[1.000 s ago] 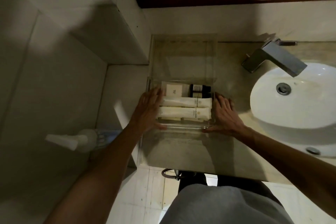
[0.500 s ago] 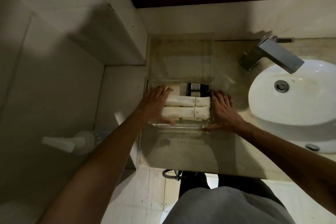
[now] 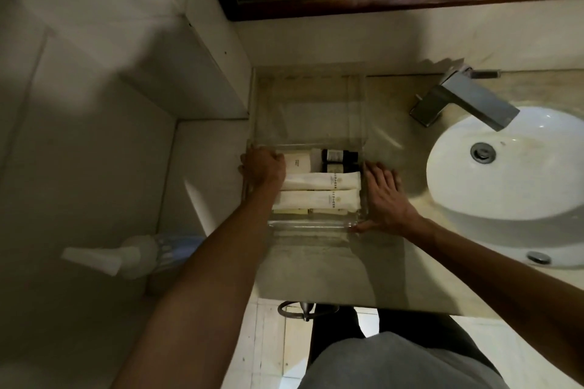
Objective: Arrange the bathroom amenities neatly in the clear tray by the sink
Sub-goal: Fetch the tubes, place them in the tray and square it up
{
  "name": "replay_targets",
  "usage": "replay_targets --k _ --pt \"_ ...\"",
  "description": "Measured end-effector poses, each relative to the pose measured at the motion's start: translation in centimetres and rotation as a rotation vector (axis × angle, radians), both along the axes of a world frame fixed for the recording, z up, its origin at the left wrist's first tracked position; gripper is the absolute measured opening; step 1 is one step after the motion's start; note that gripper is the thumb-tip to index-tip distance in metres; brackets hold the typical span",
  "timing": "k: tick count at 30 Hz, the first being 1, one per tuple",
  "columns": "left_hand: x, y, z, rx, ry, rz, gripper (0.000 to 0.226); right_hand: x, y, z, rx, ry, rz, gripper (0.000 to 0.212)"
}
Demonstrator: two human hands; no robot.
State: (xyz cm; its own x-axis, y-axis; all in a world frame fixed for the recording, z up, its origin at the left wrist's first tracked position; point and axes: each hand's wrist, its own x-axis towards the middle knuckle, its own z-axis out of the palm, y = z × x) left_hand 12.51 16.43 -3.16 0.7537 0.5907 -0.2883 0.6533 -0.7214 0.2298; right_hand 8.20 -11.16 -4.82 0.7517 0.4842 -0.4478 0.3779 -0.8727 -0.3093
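**Head view: hands bracket the tray, tubes lying crosswise**

Head view looks down on the desk (image 3: pixel 316 268), where the clear tray (image 3: pixel 316 224) sits just left of the sink (image 3: pixel 512 167), its near part filled, its far part bare. Right hand (image 3: pixel 387 199) lies open and flat against the tray's right wall, fingers spread, thumb at the near corner. Left hand (image 3: pixel 264 167) is curled at the left wall, knuckles up; whether it grips the wall or the white box (image 3: pixel 298 163) I cannot tell.

Between the hands, two white tubes (image 3: pixel 319 191) lie side by side, long axes running left to right, so each hand meets a tube end. Beyond them sit the box and two dark bottles (image 3: pixel 339 159), also crosswise. Left hand is nearer the box; right hand is nearer the bottles.

Under the near tube something pale shows, too hidden to name. Tray edges are faint against the desk, and the labels are too small to read.
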Motion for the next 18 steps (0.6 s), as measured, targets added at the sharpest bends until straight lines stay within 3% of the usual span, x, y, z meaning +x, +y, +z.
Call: replay_targets --k 6,12,14,18 --pt "0.8 0.1 0.2 0.08 0.034 0.043 0.037 0.0 -0.1 -0.2 -0.014 0.003 -0.001 0.148" --pt "-3.0 1.7 3.1 0.062 -0.22 -0.034 0.059 0.2 -0.2 0.4 0.012 0.002 -0.006 0.147" --pt "-5.9 3.5 4.3 0.023 -0.144 -0.192 0.082 0.4 -0.3 0.5 0.02 0.011 0.002 0.148" --pt "-9.0 5.8 4.9 -0.053 0.246 -0.553 0.118 0.8 -0.3 0.3 0.028 0.034 0.01 0.149"
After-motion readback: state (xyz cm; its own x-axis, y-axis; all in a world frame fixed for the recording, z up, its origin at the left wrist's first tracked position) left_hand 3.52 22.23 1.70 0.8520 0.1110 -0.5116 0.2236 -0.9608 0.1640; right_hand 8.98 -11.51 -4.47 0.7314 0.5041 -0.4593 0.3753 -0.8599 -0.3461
